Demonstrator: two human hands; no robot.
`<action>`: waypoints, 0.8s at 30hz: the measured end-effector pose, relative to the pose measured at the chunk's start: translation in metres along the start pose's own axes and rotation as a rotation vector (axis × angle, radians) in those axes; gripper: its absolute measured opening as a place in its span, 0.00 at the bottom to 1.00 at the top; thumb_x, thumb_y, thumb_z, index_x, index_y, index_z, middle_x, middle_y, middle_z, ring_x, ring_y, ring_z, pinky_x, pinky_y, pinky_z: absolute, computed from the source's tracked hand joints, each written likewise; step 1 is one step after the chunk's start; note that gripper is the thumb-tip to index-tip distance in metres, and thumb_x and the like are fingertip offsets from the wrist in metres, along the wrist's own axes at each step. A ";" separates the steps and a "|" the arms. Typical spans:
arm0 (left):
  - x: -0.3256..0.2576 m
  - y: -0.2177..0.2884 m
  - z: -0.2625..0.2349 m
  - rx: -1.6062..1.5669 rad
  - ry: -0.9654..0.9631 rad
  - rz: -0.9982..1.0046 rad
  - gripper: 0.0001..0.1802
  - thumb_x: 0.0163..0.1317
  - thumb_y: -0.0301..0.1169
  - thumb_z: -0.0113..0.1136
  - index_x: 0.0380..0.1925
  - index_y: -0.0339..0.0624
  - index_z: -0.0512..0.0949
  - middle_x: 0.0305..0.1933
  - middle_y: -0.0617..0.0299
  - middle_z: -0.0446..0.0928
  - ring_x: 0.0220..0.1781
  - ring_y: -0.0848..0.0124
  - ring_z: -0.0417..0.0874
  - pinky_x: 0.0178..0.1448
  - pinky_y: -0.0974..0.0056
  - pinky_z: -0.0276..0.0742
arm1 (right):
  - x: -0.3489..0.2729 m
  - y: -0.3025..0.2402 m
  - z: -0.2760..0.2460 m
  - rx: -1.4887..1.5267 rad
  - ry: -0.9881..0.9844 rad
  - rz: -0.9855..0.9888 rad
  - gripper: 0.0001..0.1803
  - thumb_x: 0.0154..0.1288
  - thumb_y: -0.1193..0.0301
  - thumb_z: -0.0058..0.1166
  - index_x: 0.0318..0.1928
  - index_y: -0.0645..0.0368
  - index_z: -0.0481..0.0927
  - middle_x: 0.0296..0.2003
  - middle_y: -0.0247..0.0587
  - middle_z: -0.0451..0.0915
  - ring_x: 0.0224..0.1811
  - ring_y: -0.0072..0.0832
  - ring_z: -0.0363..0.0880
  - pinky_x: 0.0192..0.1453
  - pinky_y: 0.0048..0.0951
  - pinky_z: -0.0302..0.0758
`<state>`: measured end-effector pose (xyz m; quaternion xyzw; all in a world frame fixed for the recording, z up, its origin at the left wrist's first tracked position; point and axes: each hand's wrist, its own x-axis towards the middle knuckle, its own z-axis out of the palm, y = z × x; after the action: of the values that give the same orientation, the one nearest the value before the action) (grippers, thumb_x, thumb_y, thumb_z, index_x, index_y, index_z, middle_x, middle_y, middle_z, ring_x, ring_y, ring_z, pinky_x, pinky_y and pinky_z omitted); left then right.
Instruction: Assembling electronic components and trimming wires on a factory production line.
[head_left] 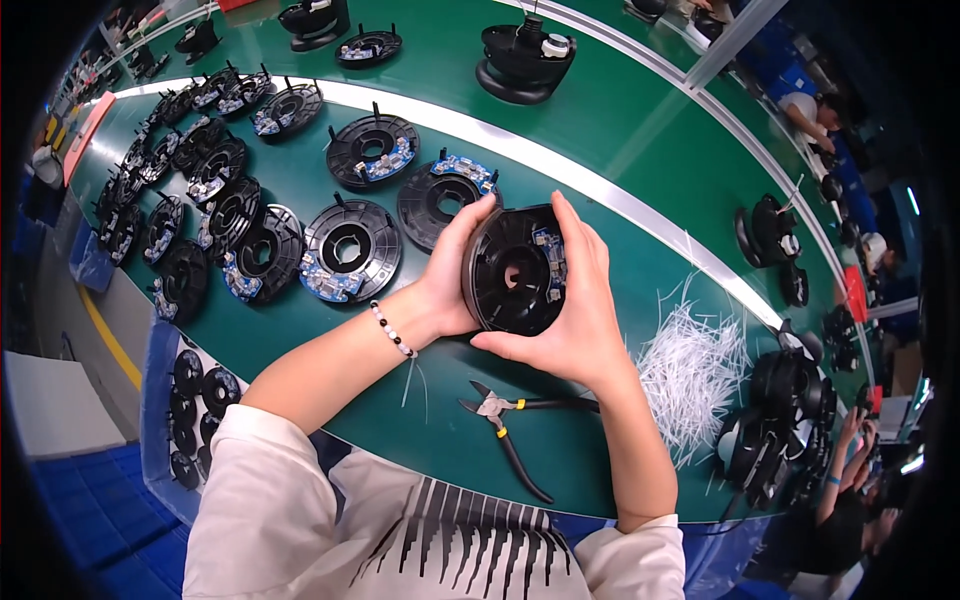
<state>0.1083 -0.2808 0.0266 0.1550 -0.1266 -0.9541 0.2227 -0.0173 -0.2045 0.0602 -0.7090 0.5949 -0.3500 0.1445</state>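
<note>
Between my two hands, above the green bench, is a round black plastic housing (490, 265) with a hole at its centre and a small blue circuit board (550, 262) along its right inner side. My left hand (447, 278) grips its left edge, thumb near the top. From the right, my right hand (583, 300) wraps round it, fingers up along the far side and thumb at the lower edge. Below my hands lie diagonal cutters (492, 408), jaws apart, black handles with yellow bands, one handle partly hidden by my right forearm.
Several black discs with blue boards (350, 248) cover the left of the bench (400, 440). A pile of white plastic strips (695, 370) lies right of my forearm, beside black assemblies (775, 420). A conveyor (620, 130) carries black units (522, 60). A blue bin (160, 400) holds more parts.
</note>
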 end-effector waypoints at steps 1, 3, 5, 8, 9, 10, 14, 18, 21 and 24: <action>-0.002 0.001 0.004 0.002 -0.005 -0.008 0.31 0.57 0.59 0.39 0.46 0.46 0.72 0.42 0.57 0.75 0.43 0.66 0.77 0.48 0.60 0.74 | 0.000 -0.002 -0.001 -0.008 -0.012 0.020 0.63 0.21 0.60 0.71 0.61 0.67 0.49 0.57 0.54 0.59 0.60 0.49 0.55 0.60 0.44 0.56; -0.002 0.002 0.003 0.010 -0.029 -0.012 0.32 0.58 0.59 0.39 0.47 0.45 0.72 0.43 0.57 0.75 0.43 0.66 0.77 0.48 0.60 0.75 | 0.000 -0.003 -0.003 -0.001 -0.028 0.027 0.63 0.21 0.60 0.72 0.61 0.68 0.50 0.57 0.54 0.59 0.59 0.49 0.55 0.60 0.43 0.57; -0.002 0.002 0.005 0.021 -0.057 -0.019 0.33 0.58 0.60 0.38 0.48 0.44 0.71 0.43 0.57 0.75 0.43 0.66 0.77 0.47 0.61 0.75 | 0.000 -0.002 -0.007 0.001 -0.038 0.034 0.63 0.21 0.59 0.72 0.61 0.69 0.50 0.56 0.54 0.60 0.59 0.48 0.56 0.60 0.43 0.57; -0.003 0.002 0.006 0.028 -0.067 -0.029 0.35 0.58 0.61 0.35 0.48 0.43 0.70 0.43 0.56 0.75 0.41 0.66 0.79 0.44 0.63 0.78 | -0.001 0.001 -0.008 -0.005 -0.049 -0.002 0.63 0.20 0.57 0.73 0.61 0.64 0.52 0.53 0.52 0.62 0.57 0.44 0.59 0.60 0.40 0.60; -0.003 0.002 0.004 0.032 -0.068 -0.029 0.35 0.58 0.61 0.35 0.48 0.43 0.70 0.43 0.56 0.75 0.41 0.66 0.79 0.44 0.63 0.78 | -0.002 0.002 -0.007 0.009 -0.055 -0.008 0.63 0.21 0.56 0.73 0.61 0.64 0.52 0.53 0.52 0.62 0.57 0.44 0.58 0.60 0.40 0.60; -0.002 0.002 0.001 0.030 -0.092 -0.036 0.36 0.58 0.62 0.35 0.48 0.42 0.70 0.44 0.56 0.75 0.41 0.66 0.79 0.46 0.62 0.77 | -0.002 0.004 -0.007 0.019 -0.059 -0.014 0.63 0.21 0.56 0.73 0.62 0.63 0.52 0.53 0.52 0.61 0.57 0.44 0.58 0.60 0.40 0.59; -0.003 -0.006 0.004 0.080 -0.016 0.081 0.26 0.56 0.50 0.47 0.45 0.41 0.71 0.42 0.55 0.75 0.42 0.65 0.78 0.47 0.60 0.76 | -0.007 0.009 -0.003 0.009 0.037 -0.053 0.64 0.22 0.54 0.72 0.62 0.63 0.50 0.55 0.51 0.59 0.59 0.44 0.56 0.62 0.41 0.56; -0.006 -0.015 0.011 0.054 -0.028 0.126 0.22 0.48 0.35 0.48 0.44 0.34 0.70 0.40 0.51 0.75 0.40 0.62 0.78 0.47 0.59 0.76 | -0.017 0.012 0.005 0.050 0.192 -0.035 0.65 0.21 0.54 0.70 0.62 0.63 0.49 0.56 0.51 0.60 0.60 0.46 0.56 0.57 0.44 0.57; -0.003 -0.021 0.023 0.055 -0.034 0.163 0.22 0.50 0.37 0.47 0.44 0.35 0.70 0.41 0.52 0.75 0.41 0.62 0.78 0.48 0.58 0.76 | -0.021 0.014 -0.006 0.025 0.250 -0.087 0.65 0.21 0.53 0.70 0.62 0.62 0.49 0.55 0.52 0.60 0.60 0.47 0.56 0.57 0.44 0.57; 0.008 -0.016 0.041 0.116 -0.081 0.082 0.27 0.55 0.46 0.42 0.46 0.35 0.70 0.42 0.52 0.75 0.45 0.61 0.77 0.51 0.57 0.75 | -0.026 0.015 -0.027 0.009 0.290 -0.141 0.61 0.25 0.50 0.70 0.61 0.63 0.53 0.59 0.49 0.58 0.62 0.47 0.54 0.61 0.44 0.55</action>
<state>0.0810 -0.2638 0.0570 0.1233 -0.1968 -0.9408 0.2471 -0.0478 -0.1783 0.0615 -0.6905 0.5565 -0.4608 0.0353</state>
